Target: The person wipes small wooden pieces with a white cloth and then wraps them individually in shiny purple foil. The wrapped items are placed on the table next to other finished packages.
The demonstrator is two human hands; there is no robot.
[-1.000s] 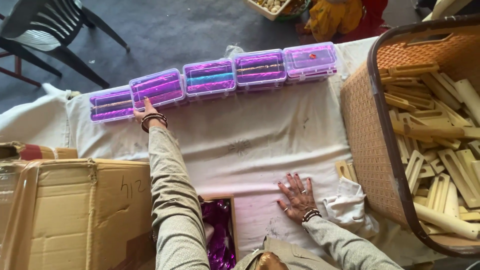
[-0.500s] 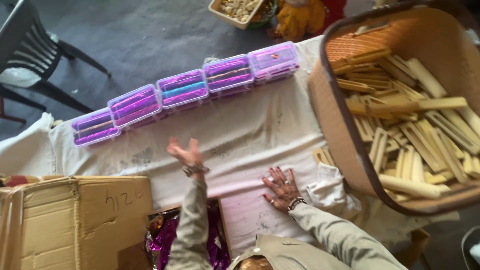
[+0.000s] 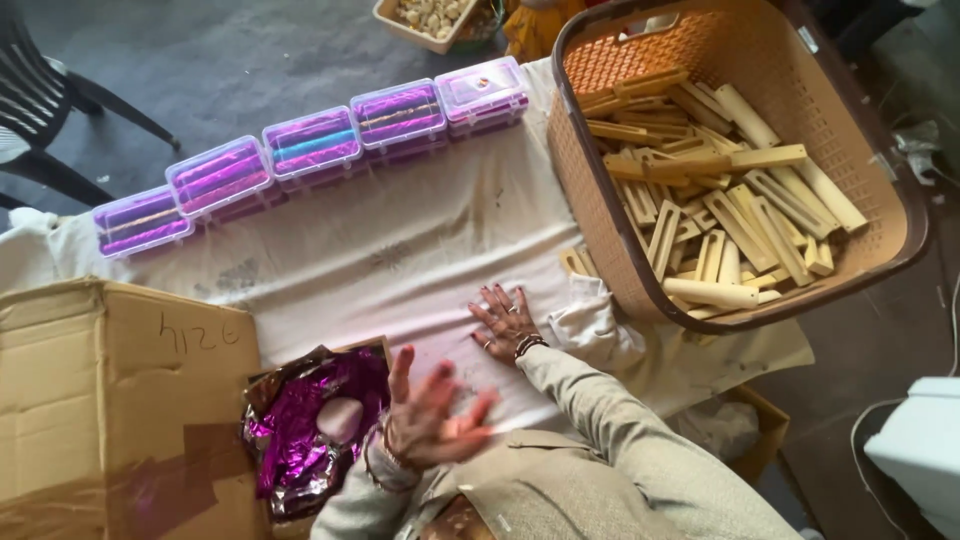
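My left hand [image 3: 432,415] is blurred in the air near my chest, fingers spread, holding nothing. It hovers beside crumpled purple foil [image 3: 300,430] lying in a small open box. My right hand [image 3: 505,320] lies flat on the white cloth [image 3: 400,250] with its fingers apart, next to a bunched fold of fabric [image 3: 590,325]. Along the far edge of the cloth runs a row of several clear plastic boxes [image 3: 305,145] with purple contents, well out of reach of both hands.
A large tan woven basket [image 3: 880,170] full of pale wooden sticks [image 3: 720,200] sits at the right. A few sticks [image 3: 578,262] lie beside it. A cardboard box [image 3: 110,390] stands at left, a black chair [image 3: 40,110] top left, a tray of pale pieces [image 3: 425,18] beyond.
My left hand has drawn back from the row of plastic boxes to near my body. The right hand has stayed flat on the cloth. The view has shifted right.
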